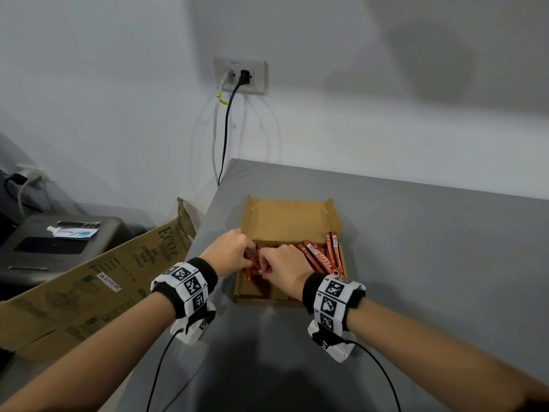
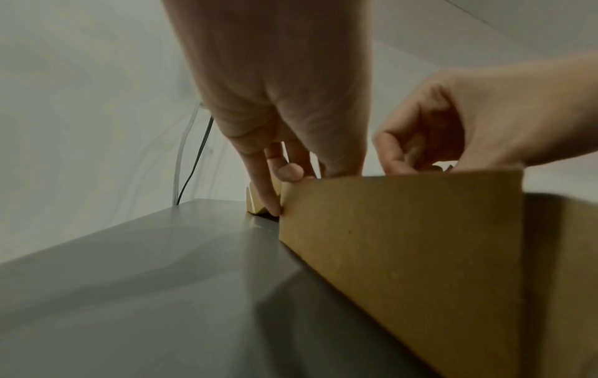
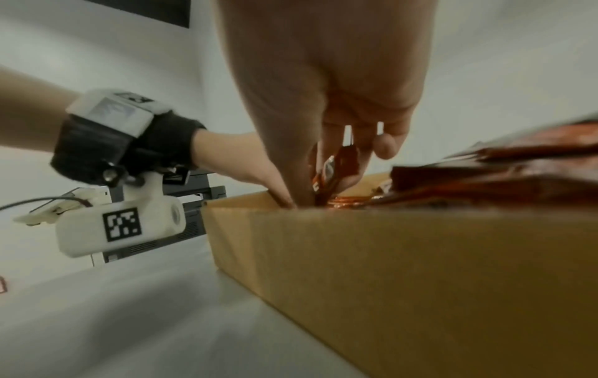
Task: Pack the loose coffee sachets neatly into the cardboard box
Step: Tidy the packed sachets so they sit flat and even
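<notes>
The box (image 1: 292, 221) is looking like plain brown cardboard, matt and a bit fibrous. The sachets (image 1: 322, 257) are showing as glossy red foil, crinkly and catching light. The table (image 1: 416, 248) is coming across as smooth matt grey laminate. The wristbands (image 1: 205, 270) are looking like black knit cloth, with white plastic blocks.

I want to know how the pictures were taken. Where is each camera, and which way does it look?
Head: worn on the head, looking down at the cardboard box on the grey table; both forearms, left hand and right hand show.
Left wrist: low beside the box's outside wall, looking along the left hand; the right hand shows too.
Right wrist: low by the box, looking along the right hand at the red sachets; the left wrist shows.
Shared: all three see the box and both hands.
</notes>
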Available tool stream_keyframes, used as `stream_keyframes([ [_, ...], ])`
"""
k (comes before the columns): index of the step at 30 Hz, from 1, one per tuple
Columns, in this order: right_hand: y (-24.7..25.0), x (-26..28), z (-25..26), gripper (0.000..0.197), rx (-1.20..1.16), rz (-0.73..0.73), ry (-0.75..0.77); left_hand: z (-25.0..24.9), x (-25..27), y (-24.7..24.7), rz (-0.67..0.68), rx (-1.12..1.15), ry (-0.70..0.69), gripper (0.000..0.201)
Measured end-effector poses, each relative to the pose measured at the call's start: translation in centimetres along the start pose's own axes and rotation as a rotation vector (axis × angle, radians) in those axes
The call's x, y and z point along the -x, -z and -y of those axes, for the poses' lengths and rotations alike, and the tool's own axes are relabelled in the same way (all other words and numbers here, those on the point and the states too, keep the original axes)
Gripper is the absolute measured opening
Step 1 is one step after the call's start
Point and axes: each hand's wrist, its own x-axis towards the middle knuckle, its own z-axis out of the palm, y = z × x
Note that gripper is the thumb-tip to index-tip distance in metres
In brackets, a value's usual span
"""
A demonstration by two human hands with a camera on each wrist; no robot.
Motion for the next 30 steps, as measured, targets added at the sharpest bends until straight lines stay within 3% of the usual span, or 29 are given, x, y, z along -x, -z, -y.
stream_keyframes([
  [5, -0.3, -0.5, 0.4, 0.018, 0.135, 0.073, 0.040, -0.7, 0.4, 0.8, 0.034, -0.049, 0.007, 0.016],
  [11, 0.0, -0.7, 0.1, 0.026, 0.231, 0.092, 0.014, -1.8, 0.3, 0.3, 0.006, -0.309, 0.003, 0.030],
  [15, 1.0, -0.3, -0.6, 0.029, 0.205, 0.104, -0.011, -1.4, 0.1, 0.0, 0.005, -0.245, 0.023, 0.034],
  [24, 2.0, 0.7, -1.4, 0.010, 0.185, 0.157, -0.049, -1.0, 0.3, -0.2, -0.002, -0.120, 0.008, 0.036],
  [30, 1.4, 1.1, -0.6, 0.019, 0.265, 0.118, -0.081, -0.9, 0.4, -0.1, -0.006, -0.149, -0.019, 0.034],
])
